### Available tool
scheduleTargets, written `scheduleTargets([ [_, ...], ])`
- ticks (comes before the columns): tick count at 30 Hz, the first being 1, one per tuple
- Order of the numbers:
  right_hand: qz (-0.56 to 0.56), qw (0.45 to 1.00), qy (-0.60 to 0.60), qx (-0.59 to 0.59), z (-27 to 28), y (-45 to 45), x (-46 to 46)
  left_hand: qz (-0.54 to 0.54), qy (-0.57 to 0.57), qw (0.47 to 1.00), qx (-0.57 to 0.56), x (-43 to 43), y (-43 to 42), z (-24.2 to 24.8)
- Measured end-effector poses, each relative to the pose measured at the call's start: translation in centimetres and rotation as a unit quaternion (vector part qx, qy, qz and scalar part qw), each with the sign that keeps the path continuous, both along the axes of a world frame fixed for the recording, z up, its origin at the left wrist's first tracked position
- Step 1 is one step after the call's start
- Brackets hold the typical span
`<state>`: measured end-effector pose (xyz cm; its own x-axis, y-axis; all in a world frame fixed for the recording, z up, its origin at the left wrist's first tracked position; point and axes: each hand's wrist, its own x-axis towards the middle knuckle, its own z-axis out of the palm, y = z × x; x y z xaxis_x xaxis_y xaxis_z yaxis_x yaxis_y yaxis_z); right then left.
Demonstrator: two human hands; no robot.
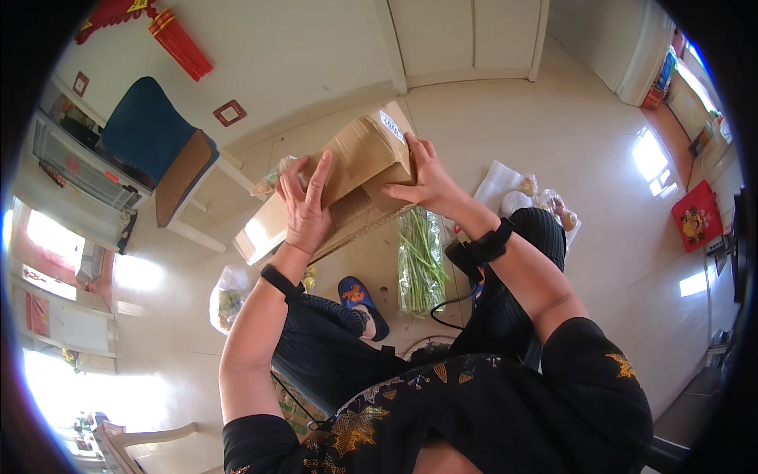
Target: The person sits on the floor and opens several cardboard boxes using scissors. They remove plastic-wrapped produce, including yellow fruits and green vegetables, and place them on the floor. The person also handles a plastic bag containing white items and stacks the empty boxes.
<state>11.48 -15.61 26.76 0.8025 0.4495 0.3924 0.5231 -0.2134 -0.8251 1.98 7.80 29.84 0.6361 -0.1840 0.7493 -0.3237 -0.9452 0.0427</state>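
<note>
A brown cardboard box (361,157) is tilted in front of me above the tiled floor, held between both hands. My left hand (308,207) grips its left side, thumb and fingers spread over a flap. My right hand (429,181) clasps the right end, close to a white printed label (391,125). The inside of the box is mostly hidden. Beneath its lower right edge lies a clear plastic bag of long green stalks (421,263). Partly behind the box, another plastic-wrapped item (273,176) shows at the left.
A knotted plastic bag of produce (230,299) stands by my left knee. Beyond my right knee are a white foam net-wrapped item (515,203) and bagged brownish produce (556,207). A blue-backed chair (145,130) is at the left; a red bag (697,216) at the right.
</note>
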Motion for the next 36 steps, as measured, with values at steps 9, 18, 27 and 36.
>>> scheduleTargets([
  [9,0.185,0.96,0.2,0.06,-3.2,-4.7,7.2,0.042,0.084,0.995,0.031,1.1,1.5,-2.1],
  [18,-0.026,0.877,0.26,-0.404,-27.2,-12.2,12.8,0.117,0.051,0.992,0.001,5.3,10.7,2.5],
  [27,-0.357,0.814,0.291,-0.354,-41.6,-3.5,3.5,0.164,0.129,0.972,0.111,4.5,13.8,3.9],
  [36,-0.387,0.725,0.457,-0.34,-42.0,-4.0,5.4,0.172,0.166,0.948,0.21,1.5,14.9,4.6],
])
